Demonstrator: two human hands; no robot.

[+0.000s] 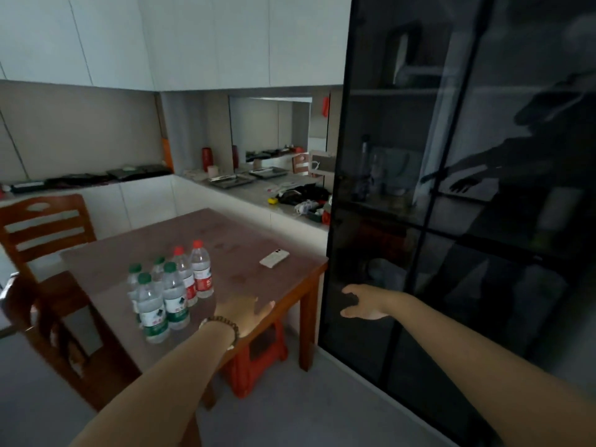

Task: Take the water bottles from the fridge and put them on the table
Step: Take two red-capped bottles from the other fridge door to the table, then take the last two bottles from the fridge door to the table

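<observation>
Several water bottles stand in a cluster on the brown wooden table [225,253]: green-capped ones [151,304] in front and two red-capped ones [200,272] behind. My left hand [243,312], with a bead bracelet at the wrist, hovers open above the table's near right part, just right of the bottles and holding nothing. My right hand [364,303] is open, fingers spread, in front of the dark glass door [451,221] on the right; I cannot tell whether it touches the door. The door is closed and reflects my arm.
A white phone [274,260] lies on the table's far right. A wooden chair [48,253] stands at the table's left. A red plastic stool [254,359] sits under the table. A cluttered counter [290,195] runs along the back wall.
</observation>
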